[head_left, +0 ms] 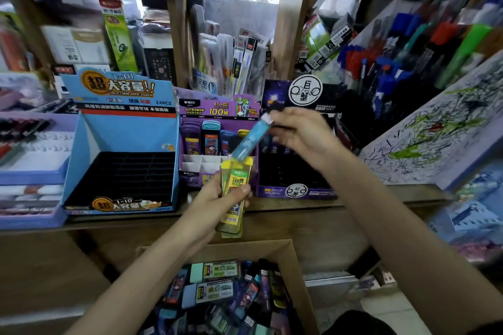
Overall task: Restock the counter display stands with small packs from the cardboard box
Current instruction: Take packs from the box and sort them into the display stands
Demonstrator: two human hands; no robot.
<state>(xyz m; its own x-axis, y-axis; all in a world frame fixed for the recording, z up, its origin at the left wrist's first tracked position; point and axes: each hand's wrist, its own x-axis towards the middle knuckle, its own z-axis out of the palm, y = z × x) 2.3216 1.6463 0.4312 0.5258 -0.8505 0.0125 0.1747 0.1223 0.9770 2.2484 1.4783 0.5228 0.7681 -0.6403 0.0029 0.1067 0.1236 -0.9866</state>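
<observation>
My left hand (217,198) grips several yellow packs (234,193) upright in front of the purple display stand (217,144). My right hand (299,133) pinches a blue pack (250,139) by its top end, tilted, its lower end touching the yellow packs. The purple stand holds a few packs in its back row, with white slots in front. A blue display stand (122,158) stands to the left with a black tray and no packs in sight. A dark starry stand (294,166) is to the right. The cardboard box (296,266) below holds many mixed packs.
A lilac eraser stand (30,166) sits at far left on the wooden counter (299,207). A scribbled test pad (435,139) slopes at right, with pen racks (394,62) behind it. Shelves of stationery fill the back.
</observation>
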